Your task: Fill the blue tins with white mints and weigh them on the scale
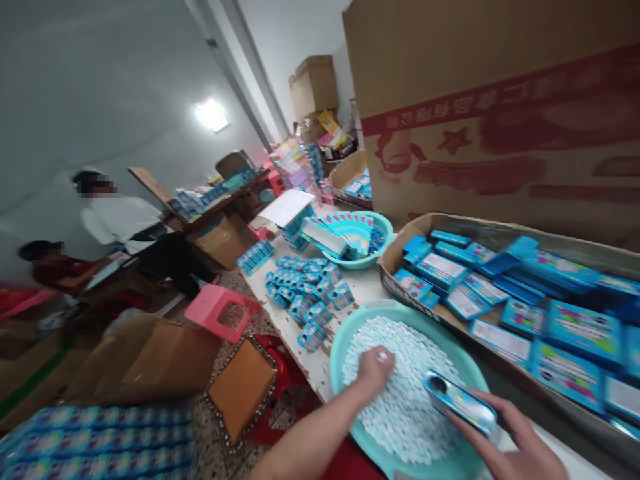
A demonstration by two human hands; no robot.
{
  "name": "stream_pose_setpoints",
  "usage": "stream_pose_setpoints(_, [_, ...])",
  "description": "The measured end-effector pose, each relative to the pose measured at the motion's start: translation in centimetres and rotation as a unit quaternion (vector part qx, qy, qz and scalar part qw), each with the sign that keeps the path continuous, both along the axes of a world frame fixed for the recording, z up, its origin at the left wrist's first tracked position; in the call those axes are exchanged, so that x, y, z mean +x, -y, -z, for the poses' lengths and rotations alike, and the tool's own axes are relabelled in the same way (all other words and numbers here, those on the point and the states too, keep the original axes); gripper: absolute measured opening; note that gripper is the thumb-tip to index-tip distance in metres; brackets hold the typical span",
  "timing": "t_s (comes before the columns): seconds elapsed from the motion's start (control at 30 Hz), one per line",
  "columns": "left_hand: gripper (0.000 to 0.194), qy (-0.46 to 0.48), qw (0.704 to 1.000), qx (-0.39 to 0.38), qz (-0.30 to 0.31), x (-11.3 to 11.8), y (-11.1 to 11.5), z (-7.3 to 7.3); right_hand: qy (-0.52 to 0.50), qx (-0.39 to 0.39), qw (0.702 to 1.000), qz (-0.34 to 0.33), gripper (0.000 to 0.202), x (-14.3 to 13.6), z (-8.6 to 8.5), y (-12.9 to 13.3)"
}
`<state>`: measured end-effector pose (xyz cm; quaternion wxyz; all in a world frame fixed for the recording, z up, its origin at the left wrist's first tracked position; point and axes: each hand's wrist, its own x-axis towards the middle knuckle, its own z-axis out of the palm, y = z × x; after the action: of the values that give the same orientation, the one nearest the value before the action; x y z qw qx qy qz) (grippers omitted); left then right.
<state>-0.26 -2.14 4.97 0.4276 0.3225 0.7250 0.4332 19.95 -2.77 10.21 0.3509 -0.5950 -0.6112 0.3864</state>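
Observation:
My left hand (374, 372) is closed over a heap of small white tablets (405, 393), with a white tablet showing at its fingertips. The heap lies in a turquoise plastic basin (337, 353). My right hand (523, 437) grips a small blue box (465, 403) over the basin's right side. The box is tilted, and a dark round opening shows at its near-left end. Beyond the basin, several small blue boxes (305, 287) stand grouped on the white table (273, 303).
To the right, a cardboard tray (395, 283) holds many flat blue boxes. A second turquoise basin (387, 230) contains fanned printed cards. A large carton (500, 133) rises behind. Stools (220, 310) stand left of the table, and two people (115, 217) are farther off.

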Motion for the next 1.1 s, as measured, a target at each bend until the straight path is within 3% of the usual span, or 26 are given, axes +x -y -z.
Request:
stream_pose_setpoints(0.07, [0.029, 0.077, 0.997, -0.002, -0.027, 0.4, -0.2, -1.9, -0.005, 0.016, 1.0, -0.008, 0.038, -0.8, -0.4, 0.2])
stream_pose_setpoints(0.13, [0.031, 0.157, 0.987, 0.006, -0.042, 0.8, -0.5, -3.9, -0.007, 0.037, 0.998, -0.058, 0.032, -1.7, -0.3, 0.2])
stream_pose_setpoints(0.23, [0.031, 0.338, 0.932, 0.073, -0.108, 1.6, -1.0, -6.7, 0.007, 0.026, 0.995, -0.095, 0.022, -3.1, 0.0, 0.1])
stream_pose_setpoints(0.33, [0.031, 0.37, 0.911, 0.11, -0.148, 2.4, -1.4, -8.3, 0.024, 0.023, 0.993, -0.111, 0.019, -4.0, -0.7, 0.3])
stream_pose_setpoints(0.5, [0.028, 0.337, 0.918, 0.126, -0.17, 2.6, -1.8, -8.8, 0.039, 0.032, 0.993, -0.105, 0.02, -4.3, -2.0, 0.4])
stream_pose_setpoints(0.77, [0.028, 0.304, 0.931, 0.132, -0.155, 3.1, -2.1, -8.8, 0.029, 0.026, 0.993, -0.108, 0.021, -4.1, -2.2, -0.1])
stream_pose_setpoints(1.1, [0.035, 0.27, 0.941, 0.153, -0.132, 3.6, -2.0, -9.9, 0.014, 0.034, 0.995, -0.088, 0.022, -4.1, -3.0, 0.1])
